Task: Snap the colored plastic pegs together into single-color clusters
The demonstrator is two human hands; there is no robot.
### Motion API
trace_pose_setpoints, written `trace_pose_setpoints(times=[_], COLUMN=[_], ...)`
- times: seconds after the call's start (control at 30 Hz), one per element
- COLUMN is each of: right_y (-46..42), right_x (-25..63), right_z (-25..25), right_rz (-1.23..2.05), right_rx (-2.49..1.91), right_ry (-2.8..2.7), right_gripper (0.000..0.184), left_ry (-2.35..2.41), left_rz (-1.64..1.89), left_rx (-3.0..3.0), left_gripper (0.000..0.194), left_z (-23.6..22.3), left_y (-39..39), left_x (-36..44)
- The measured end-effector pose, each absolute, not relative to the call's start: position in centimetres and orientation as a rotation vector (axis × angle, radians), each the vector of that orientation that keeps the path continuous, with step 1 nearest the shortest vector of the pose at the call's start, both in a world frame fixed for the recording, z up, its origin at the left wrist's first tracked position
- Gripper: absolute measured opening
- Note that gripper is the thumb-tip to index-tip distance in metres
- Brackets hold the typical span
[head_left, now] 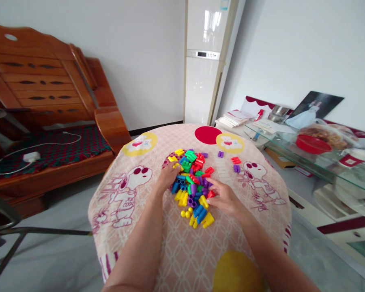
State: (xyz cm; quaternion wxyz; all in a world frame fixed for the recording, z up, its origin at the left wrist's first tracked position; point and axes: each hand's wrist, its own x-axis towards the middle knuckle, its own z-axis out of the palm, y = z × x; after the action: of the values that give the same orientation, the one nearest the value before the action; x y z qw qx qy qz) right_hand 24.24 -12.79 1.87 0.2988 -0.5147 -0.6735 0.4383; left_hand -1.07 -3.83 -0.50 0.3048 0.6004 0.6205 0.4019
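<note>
A heap of small plastic building pieces (192, 178) in yellow, blue, green, red and purple lies in the middle of a round table covered by a pink cartoon-print cloth (176, 251). My left hand (168, 175) rests on the heap's left edge, fingers curled over a yellow piece. My right hand (224, 198) lies at the heap's right edge, fingers reaching into the pieces and touching red and purple ones. What the fingertips of each hand hold is hidden among the pieces.
A few stray purple (220, 154) and red pieces (236, 160) lie farther back right. A wooden sofa (48, 101) stands left, a tall white air conditioner (205, 61) behind, a glass shelf (307, 160) with a red bowl (312, 144) right.
</note>
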Motion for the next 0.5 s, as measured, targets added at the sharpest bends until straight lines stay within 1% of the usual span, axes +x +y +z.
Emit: trace_pose_setpoints(times=[0.07,0.13,0.23,0.3,0.33,0.4,0.5], right_y=[-12.0,-11.1,-8.8,-6.4,-5.0,-1.9,2.4], right_x=[22.2,20.8,20.3,20.6,20.8,21.1,20.9], right_z=[2.4,3.1,4.4,5.1,5.3,5.4,4.9], right_rz=[1.087,1.050,0.964,0.811,0.728,0.574,0.434], right_rx=[-1.278,-1.205,-1.238,-1.337,-1.389,-1.513,-1.751], right_ry=[-1.839,-1.914,-1.922,-1.864,-1.854,-1.880,-1.887], right_gripper=[0.076,0.072,0.058,0.045,0.042,0.043,0.052], left_ry=[1.455,1.296,1.264,1.396,1.495,1.720,1.994], left_rz=[1.101,1.137,1.162,1.164,1.161,1.141,1.046], left_rx=[1.545,1.511,1.560,1.621,1.646,1.662,1.652], left_gripper=[0.052,0.058,0.056,0.051,0.049,0.045,0.041], left_z=[-0.6,-0.4,0.0,0.3,0.4,0.5,0.3], left_y=[-3.9,-3.9,-3.7,-3.5,-3.4,-3.4,-3.7], left_x=[-0.1,0.6,0.9,0.5,0.2,-0.5,-1.3])
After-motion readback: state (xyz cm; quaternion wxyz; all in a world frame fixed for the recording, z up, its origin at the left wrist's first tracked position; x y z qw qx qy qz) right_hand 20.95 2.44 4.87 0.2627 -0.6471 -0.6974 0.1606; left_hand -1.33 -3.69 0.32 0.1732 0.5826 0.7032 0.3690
